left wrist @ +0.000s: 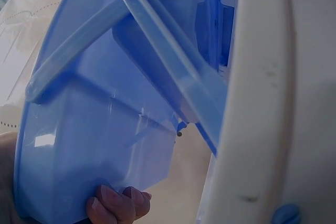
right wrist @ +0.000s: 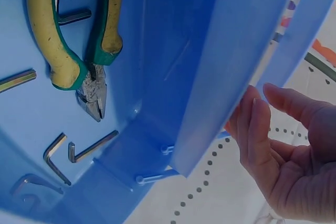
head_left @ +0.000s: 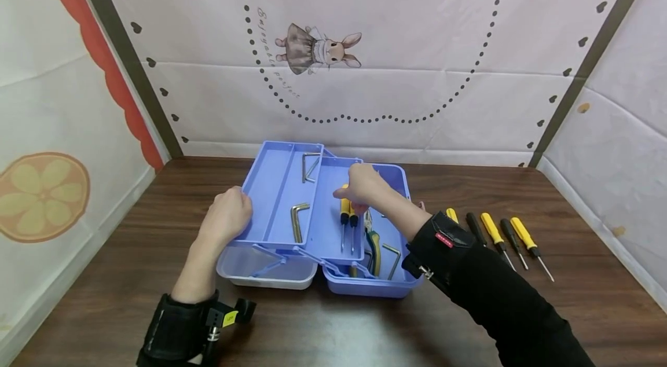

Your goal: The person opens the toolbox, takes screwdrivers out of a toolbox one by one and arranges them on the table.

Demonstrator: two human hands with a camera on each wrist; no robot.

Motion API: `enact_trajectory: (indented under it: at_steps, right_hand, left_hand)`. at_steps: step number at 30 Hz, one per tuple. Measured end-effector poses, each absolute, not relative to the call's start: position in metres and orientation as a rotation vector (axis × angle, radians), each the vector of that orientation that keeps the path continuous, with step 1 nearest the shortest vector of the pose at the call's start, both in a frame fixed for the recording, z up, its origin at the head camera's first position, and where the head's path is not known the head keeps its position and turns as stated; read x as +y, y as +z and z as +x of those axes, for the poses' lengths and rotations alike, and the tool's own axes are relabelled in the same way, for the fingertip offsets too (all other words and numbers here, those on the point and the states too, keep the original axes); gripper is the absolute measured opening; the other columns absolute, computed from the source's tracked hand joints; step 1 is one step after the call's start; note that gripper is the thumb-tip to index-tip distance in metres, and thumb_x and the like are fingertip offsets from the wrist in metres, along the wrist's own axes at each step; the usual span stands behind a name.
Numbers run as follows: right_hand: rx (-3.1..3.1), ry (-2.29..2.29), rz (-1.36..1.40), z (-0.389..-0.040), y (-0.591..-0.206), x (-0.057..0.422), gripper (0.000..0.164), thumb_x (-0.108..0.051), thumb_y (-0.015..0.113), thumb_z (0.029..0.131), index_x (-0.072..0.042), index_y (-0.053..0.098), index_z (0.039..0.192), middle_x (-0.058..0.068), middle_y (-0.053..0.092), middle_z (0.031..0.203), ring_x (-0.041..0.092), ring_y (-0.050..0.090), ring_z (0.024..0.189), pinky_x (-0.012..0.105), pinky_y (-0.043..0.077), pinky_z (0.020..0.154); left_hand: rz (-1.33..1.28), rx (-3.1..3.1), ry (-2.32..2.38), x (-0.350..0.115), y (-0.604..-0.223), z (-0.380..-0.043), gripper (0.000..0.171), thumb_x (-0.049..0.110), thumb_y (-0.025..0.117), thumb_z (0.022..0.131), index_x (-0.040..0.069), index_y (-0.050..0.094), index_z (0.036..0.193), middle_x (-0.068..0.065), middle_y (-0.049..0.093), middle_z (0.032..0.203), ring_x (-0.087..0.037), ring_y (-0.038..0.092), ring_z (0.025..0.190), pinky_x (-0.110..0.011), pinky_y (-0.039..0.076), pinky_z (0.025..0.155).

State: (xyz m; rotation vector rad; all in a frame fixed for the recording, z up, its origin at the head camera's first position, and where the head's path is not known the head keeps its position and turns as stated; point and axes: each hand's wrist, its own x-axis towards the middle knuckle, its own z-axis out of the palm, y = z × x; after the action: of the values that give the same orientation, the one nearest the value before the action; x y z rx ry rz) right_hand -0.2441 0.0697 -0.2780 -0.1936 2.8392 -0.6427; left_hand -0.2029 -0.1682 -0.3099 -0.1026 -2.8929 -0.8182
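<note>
My left hand [head_left: 226,216] grips the left edge of the upper tray [head_left: 273,193] of a blue toolbox, its fingertips [left wrist: 118,203] curled round the tray's end. My right hand [head_left: 367,184] is over the lower tray [head_left: 330,210], where two yellow-and-black screwdrivers [head_left: 344,217] lie side by side. Its thumb stands apart from the fingers [right wrist: 257,129], some fingertips hidden behind the tray wall. Hex keys [head_left: 298,222] lie in the upper tray. Pliers [right wrist: 58,40] with yellow-green handles and more hex keys [right wrist: 94,145] lie in the toolbox base [head_left: 370,289].
Several yellow or black screwdrivers [head_left: 491,228] lie in a row on the wooden table [head_left: 443,320], right of the toolbox. A translucent lid [head_left: 266,281] lies under the upper tray. Printed cloth walls [head_left: 406,25] enclose the table's back and sides.
</note>
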Motion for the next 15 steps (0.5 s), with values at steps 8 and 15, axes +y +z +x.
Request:
enact_trajectory:
  at_steps: [8,15]
  right_hand:
    - [2.84,-0.629,-0.11,-0.248,-0.286,0.061,0.032,-0.031,0.062,0.082,0.0,0.057,0.075,0.009,0.06,0.054,0.017,0.059,0.045,0.026,0.049,0.046]
    - [2.858,-0.575,-0.133,-0.25,-0.29,0.055,0.029,-0.029,0.065,0.08,-0.003,0.057,0.07,0.008,0.06,0.053,0.017,0.059,0.044,0.024,0.047,0.041]
  left_hand:
    - [-0.106,-2.891,-0.818,-0.166,-0.31,-0.202,0.024,0.006,0.029,0.086,-0.005,0.046,0.071,-0.018,0.047,0.065,-0.025,0.047,0.055,-0.035,0.041,0.045]
    - [-0.107,-2.885,-0.815,-0.167,-0.31,-0.202,0.025,0.005,0.03,0.086,-0.006,0.047,0.072,-0.018,0.048,0.065,-0.026,0.047,0.055,-0.036,0.041,0.045]
